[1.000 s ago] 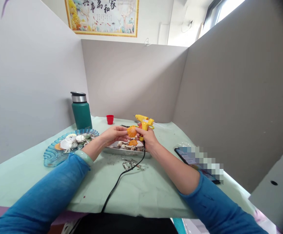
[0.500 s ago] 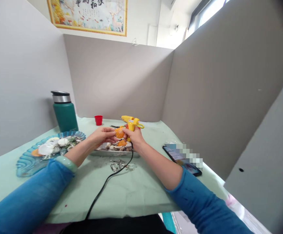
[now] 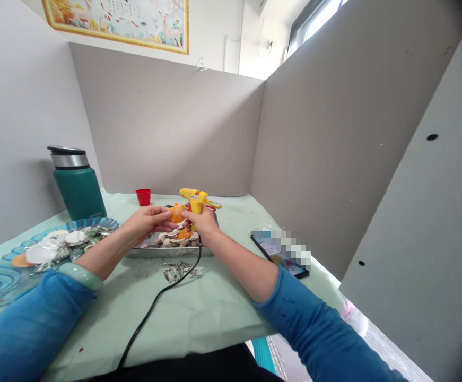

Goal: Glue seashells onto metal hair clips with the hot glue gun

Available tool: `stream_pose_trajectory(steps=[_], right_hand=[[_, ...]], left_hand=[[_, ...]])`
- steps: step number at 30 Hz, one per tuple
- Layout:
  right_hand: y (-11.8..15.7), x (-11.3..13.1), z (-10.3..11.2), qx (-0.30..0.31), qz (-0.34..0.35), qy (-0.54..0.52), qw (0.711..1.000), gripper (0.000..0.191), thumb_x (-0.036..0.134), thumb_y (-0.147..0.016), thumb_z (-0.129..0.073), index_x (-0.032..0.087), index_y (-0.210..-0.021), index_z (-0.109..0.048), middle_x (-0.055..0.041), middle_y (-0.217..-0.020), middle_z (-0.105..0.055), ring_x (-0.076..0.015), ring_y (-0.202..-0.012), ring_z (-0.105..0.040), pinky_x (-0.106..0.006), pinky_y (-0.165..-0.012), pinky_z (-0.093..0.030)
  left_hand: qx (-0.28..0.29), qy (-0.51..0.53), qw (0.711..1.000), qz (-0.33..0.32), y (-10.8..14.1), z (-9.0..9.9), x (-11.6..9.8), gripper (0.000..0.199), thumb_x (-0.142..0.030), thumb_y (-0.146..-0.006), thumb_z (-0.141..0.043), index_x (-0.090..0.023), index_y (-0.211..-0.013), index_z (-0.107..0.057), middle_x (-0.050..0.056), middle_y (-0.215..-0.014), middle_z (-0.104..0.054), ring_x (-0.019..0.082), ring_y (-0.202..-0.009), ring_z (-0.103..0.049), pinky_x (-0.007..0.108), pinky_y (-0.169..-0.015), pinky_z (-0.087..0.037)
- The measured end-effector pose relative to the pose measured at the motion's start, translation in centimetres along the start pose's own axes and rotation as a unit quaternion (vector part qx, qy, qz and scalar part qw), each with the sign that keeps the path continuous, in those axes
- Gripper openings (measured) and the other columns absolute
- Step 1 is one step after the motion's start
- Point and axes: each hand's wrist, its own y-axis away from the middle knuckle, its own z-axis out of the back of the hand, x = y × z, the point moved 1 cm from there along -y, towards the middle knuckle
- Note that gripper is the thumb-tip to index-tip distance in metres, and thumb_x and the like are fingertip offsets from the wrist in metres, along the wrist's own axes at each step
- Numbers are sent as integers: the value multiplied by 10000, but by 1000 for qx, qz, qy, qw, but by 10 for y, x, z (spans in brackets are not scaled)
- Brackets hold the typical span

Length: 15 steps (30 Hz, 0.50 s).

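Just left of the frame's centre, both hands pinch one small orange scallop shell (image 3: 176,213) above the shallow metal tray (image 3: 135,250) of shells: the left hand (image 3: 148,222) closes on it from the left, the right hand (image 3: 202,223) from the right. The yellow glue gun (image 3: 194,197) stands just behind. This looks like positioning the shell; gluing would call for a freed hand.

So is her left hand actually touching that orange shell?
Touching. In the head view the left hand has its fingertips closed on the edge of the orange shell, held up above the metal tray, with the right hand on its other side.
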Motion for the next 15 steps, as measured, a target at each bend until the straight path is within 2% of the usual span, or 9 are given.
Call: stream_pose_trajectory(steps=[8,15], right_hand=[[-2,-2,1,-5,2,7,1000,244,151,-660,-630,185,-864,-502,65,-597,-556,-85,-435,-535,-178,-358,-401],[0,-1,-1,-8,4,35,999,237,145,-671,-625,185,-873,-506,60,-592,-558,-86,-433,-525,-181,-365,-404]], left_hand=[[31,19,999,8,0,-1,1,199,-248,-768,-666,-109,-897,-608,131,-853,-721,206,-839,-692,259,-756,-553],[20,3,1000,16,0,-3,1,183,-217,-752,-661,-104,-881,-595,138,-808,-723,213,-788,-699,272,-735,-555]])
